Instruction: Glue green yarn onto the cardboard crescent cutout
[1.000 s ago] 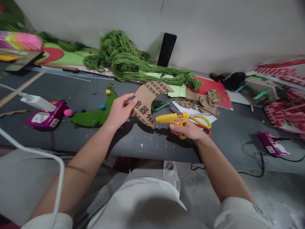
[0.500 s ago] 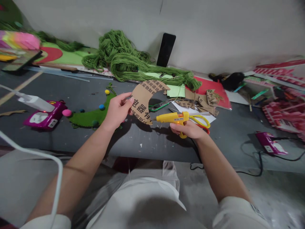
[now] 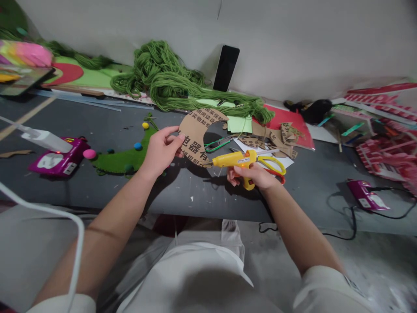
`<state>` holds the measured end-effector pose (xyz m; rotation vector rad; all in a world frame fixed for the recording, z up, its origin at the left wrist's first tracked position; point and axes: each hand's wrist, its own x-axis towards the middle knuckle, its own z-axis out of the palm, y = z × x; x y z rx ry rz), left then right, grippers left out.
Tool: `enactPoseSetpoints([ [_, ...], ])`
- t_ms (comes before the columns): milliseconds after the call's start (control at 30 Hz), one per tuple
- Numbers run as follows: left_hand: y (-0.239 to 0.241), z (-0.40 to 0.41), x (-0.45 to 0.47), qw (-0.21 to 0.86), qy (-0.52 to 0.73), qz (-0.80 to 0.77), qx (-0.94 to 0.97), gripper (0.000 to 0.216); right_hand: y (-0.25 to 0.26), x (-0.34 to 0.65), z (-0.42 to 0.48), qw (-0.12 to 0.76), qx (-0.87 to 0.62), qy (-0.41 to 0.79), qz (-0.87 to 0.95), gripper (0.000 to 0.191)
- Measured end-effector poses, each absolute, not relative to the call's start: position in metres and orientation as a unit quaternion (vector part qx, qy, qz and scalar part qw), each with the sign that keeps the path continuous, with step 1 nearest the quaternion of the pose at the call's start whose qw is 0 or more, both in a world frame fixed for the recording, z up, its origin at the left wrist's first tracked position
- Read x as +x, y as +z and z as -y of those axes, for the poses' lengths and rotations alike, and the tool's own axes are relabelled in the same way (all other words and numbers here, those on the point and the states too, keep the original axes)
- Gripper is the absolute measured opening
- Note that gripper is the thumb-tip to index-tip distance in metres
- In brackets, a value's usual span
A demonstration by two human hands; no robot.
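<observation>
Our left hand pinches a brown crescent of printed cardboard by its outer left edge, thumb on top and fingers curled beneath, and we hold it up over the dark grey tabletop. Our right hand is wrapped around the grip of a yellow plastic glue gun, its nozzle pointing left at the crescent's lower tip; we cannot tell whether the two touch. Just beyond our right hand lie scissors with yellow and red handles, near some cut brown cardboard scraps. Partly hidden by our left hand is a green felt crescent dotted with coloured pompoms. Farther back we see a loose heap of green yarn and a black phone leaning on the wall.
</observation>
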<state>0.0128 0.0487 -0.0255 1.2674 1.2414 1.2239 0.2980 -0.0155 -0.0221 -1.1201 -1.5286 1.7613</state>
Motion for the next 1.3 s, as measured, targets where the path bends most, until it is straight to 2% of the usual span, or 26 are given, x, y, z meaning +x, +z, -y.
enactPoseSetpoints([
  [133, -0.027, -0.049, 0.012, 0.484, 0.504, -0.506, 0.505, 0.044, -0.022, 0.296, 0.014, 0.276, -0.435, 0.652, 0.556, 0.039],
  [267, -0.029, -0.050, 0.011, 0.512, 0.515, -0.492, 0.481, 0.037, -0.018, 0.296, 0.015, 0.283, -0.437, 0.652, 0.551, 0.041],
  [500, -0.017, -0.047, 0.008, 0.600, 0.501, -0.486, 0.390, 0.028, -0.012, 0.292, 0.015, 0.346, -0.476, 0.626, 0.511, 0.040],
  [800, -0.010, -0.040, 0.009, 0.668, 0.499, -0.429, 0.348, 0.044, -0.027, 0.289, 0.009, 0.417, -0.438, 0.654, 0.454, 0.036],
  [967, -0.007, -0.034, 0.011, 0.681, 0.487, -0.421, 0.350, 0.043, -0.036, 0.287, 0.005, 0.440, -0.393, 0.701, 0.400, 0.037],
  [1300, -0.013, -0.033, 0.013, 0.676, 0.496, -0.417, 0.350, 0.040, -0.036, 0.287, 0.002, 0.448, -0.402, 0.695, 0.393, 0.037],
])
